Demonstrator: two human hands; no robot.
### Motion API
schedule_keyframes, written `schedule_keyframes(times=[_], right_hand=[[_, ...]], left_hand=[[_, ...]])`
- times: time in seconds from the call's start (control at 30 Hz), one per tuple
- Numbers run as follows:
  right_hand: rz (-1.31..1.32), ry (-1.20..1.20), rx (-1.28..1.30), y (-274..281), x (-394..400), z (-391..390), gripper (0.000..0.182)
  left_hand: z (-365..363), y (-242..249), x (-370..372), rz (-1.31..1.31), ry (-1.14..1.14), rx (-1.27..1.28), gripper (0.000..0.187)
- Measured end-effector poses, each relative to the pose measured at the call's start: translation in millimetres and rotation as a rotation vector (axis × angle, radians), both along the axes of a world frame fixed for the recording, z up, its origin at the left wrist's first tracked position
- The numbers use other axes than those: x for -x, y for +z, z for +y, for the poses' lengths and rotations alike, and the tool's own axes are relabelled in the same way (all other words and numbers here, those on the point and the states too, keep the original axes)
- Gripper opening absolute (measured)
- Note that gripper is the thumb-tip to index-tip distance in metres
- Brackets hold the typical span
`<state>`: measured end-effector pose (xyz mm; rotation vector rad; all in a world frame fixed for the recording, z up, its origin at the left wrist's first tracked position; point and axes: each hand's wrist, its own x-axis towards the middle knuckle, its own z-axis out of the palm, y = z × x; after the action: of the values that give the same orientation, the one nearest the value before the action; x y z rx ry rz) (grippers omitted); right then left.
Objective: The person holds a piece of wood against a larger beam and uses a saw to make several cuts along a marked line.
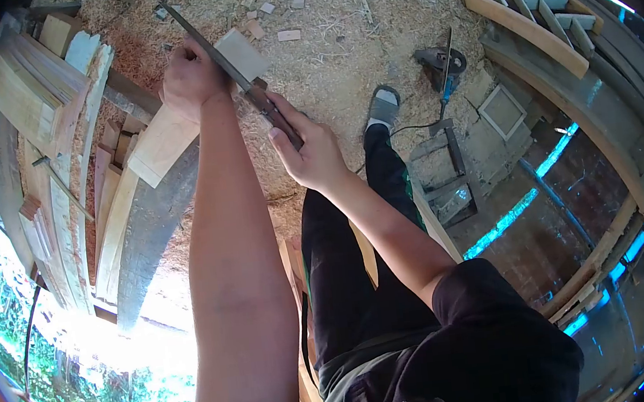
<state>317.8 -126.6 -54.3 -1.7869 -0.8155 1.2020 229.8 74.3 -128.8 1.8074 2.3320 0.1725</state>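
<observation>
My right hand [309, 149] is wrapped round the wooden handle of a handsaw [200, 37], whose narrow dark blade slants up to the left. The blade lies against a pale wooden block [241, 55]. Just left of the blade, my left hand [193, 77] is closed over the work; what its fingers grip is hidden from view. Below it a light wooden board [163, 145] sticks out toward the lower left, resting over a grey plank [147, 219].
Stacked timber [35, 82] and a hammer [61, 185] are at the left. On the right are a corded power tool [441, 67], a divided wooden frame [526, 11] and a small square frame [502, 111]. Wood scraps and shavings cover the floor [364, 8].
</observation>
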Motion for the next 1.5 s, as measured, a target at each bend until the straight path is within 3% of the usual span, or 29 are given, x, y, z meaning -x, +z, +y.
schedule_keyframes(times=[0.37,0.43,0.87,0.93,0.97,1.03,1.17,1.23,1.27,1.33,1.5], right_hand=[[-0.012,0.023,0.011,3,-2,-2,0.063],[0.031,0.060,0.111,12,-6,0,0.055],[0.038,0.009,-0.012,15,-4,-44,0.062],[0.183,-0.102,-0.035,31,-10,-44,0.046],[0.182,-0.094,-0.038,31,-11,-48,0.046],[0.137,-0.145,-0.018,29,-12,-55,0.028],[0.013,0.014,0.131,36,-33,-56,0.018],[0.124,0.121,0.290,45,-41,-52,0.020],[0.119,0.142,0.282,44,-41,-52,0.020],[0.185,0.095,-0.124,40,-38,-57,0.024],[0.543,0.006,-0.142,41,-31,-63,0.022]], left_hand=[[-3,17,-10,0.088,0.053,0.074,0.058],[-4,20,-12,0.057,0.073,0.078,0.058],[-3,19,-12,0.068,0.074,0.062,0.054],[-5,19,-13,0.067,0.084,0.069,0.054],[-5,19,-14,0.055,0.070,0.050,0.053],[-6,19,-12,0.044,0.068,0.028,0.053],[-10,17,-11,0.028,0.052,-0.026,0.052],[-11,19,-10,0.036,0.053,-0.070,0.052],[-13,20,-11,0.029,0.042,-0.078,0.050],[-11,13,-5,0.049,-0.014,-0.074,0.041],[-22,-1,20,-0.195,-0.178,-0.273,0.031]])
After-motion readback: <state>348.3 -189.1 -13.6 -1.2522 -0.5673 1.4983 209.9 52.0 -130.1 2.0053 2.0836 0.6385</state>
